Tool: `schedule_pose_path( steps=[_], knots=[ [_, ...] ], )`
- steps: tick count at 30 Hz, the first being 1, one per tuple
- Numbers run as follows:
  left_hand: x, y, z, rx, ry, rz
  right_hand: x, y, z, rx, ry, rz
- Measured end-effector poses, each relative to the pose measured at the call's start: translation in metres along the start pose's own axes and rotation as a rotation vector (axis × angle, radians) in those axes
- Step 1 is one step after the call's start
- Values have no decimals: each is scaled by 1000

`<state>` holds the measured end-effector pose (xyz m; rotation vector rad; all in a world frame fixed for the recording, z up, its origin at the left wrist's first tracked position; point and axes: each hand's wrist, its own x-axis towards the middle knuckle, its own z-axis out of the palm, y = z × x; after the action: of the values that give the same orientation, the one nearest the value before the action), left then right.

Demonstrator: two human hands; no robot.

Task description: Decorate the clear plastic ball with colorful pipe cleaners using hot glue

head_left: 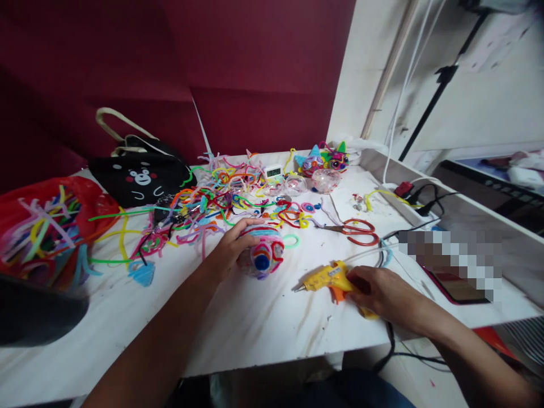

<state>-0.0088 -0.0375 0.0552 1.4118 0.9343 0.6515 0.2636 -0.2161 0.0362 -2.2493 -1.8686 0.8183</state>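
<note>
My left hand [233, 247] is closed around the side of a round ball decorated with coloured pipe cleaners [266, 241]; a dark blue coil sticks out at its front. In my right hand [376, 286] is a yellow hot glue gun [326, 276] with an orange trigger, its metal nozzle pointing left toward the ball, a short way apart from it. The gun lies low over the white table [272, 334]. Just behind the ball is a pale green pipe-cleaner loop [291, 241]. Orange-handled scissors [359, 231] lie beyond the glue gun.
Loose pipe cleaners [212, 198] cover the table's back. Finished-looking decorated balls [312, 161], clear balls [326, 181] and a small digital clock [272, 172] stand there. At left are a red bag [91, 198] and black bag [123, 175]; at right, a power strip [410, 207] and phone [457, 280].
</note>
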Motion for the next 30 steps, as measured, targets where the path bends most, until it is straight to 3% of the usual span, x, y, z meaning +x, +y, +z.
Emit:
schedule_pose_path(
  steps=[8,13,23,30],
  knots=[
    [-1,0,-1,-15,-24,20,3,22,10,235,-9,-59],
    [1,-4,-3,-32,-23,39,-5,23,5,476,11,-109],
    [0,-5,-1,-6,-17,40,-8,-19,2,1024,384,-54],
    [-1,-4,-1,20,-17,42,15,-40,12,991,492,-222]
  ],
)
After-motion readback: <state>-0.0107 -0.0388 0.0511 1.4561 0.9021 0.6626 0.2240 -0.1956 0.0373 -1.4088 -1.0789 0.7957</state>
